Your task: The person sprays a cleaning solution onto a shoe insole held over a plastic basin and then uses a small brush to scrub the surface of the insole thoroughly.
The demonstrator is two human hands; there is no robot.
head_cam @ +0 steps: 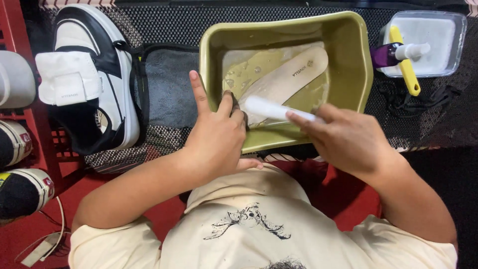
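**Insole Held and Scrubbed in a Green Basin**

Left hand (216, 137) closed on the near end of a pale insole (291, 74), thumb and curled fingers pinching it at the basin's front wall, forefinger sticking straight up and free. Right hand (348, 139) wrapped around the handle of a white brush (274, 108), fingers folded over it, the working end laid across the insole's lower part just beside the left thumb. Bristles hidden underneath, so contact with the insole only likely, not certain.

Insole lying slantwise inside an olive-green basin (358, 55), heel end toward the far right, resting in a shallow film of soapy water with a few bubbles at the left. Basin set on a dark woven mat (169, 27), a grey cloth (169, 89) spread just to its left.

Farther left, a black-and-white sneaker (99, 74) lying on the mat with its tongue pulled out and open. Beyond that, at the frame's left edge, toes of other shoes (20, 192) lined on a red rack (10, 30).

To the right of the basin, a clear plastic tub (438, 42) of white stuff, a yellow-handled tool (406, 65) laid across it, and a purple spray bottle (393, 52) with a white nozzle leaning against its side.

Nearest the camera, a cream shirt (259, 224) with a dark print.
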